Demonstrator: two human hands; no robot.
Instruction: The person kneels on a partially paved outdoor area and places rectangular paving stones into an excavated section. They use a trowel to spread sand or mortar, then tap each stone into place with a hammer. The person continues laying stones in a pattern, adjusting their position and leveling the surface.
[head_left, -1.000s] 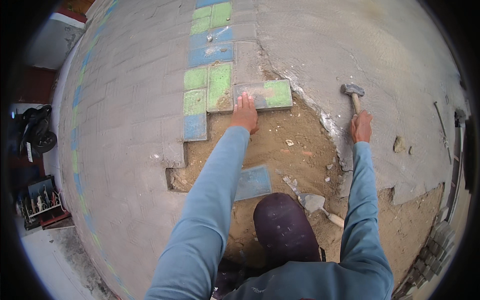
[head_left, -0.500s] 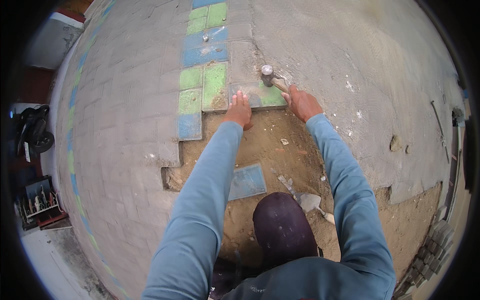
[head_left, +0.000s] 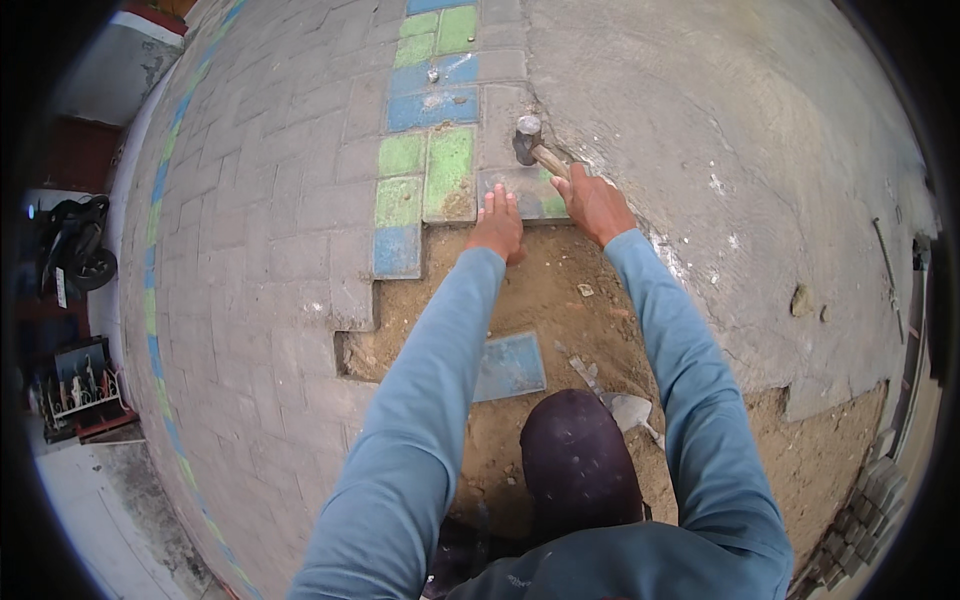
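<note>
My right hand point(head_left: 598, 207) is wrapped round the wooden handle of a hammer point(head_left: 527, 142), whose metal head is over the grey pavers just beyond a green-and-grey paver point(head_left: 534, 206). I cannot tell whether the head touches them. With fingers stretched out, my left hand point(head_left: 497, 226) rests on the near edge of that same paver, left of the hammer. Below both hands lies a bed of bare sand point(head_left: 560, 275). On it are a loose blue paver point(head_left: 512, 366) and a trowel point(head_left: 628, 411), the latter partly hidden by my right arm and knee.
Grey paving point(head_left: 270, 230) with a blue and green strip point(head_left: 450, 170) stretches left and ahead. Rough concrete point(head_left: 760, 220) covers the right, with a small stone point(head_left: 801, 299) and a metal rod point(head_left: 888, 275). Stacked pavers point(head_left: 862, 520) stand lower right, a tool rack point(head_left: 85, 395) far left.
The hammer head has shifted left relative to the paving, with my right hand moving slightly the same way. My left hand stays on the paver. The whole view has shifted a little.
</note>
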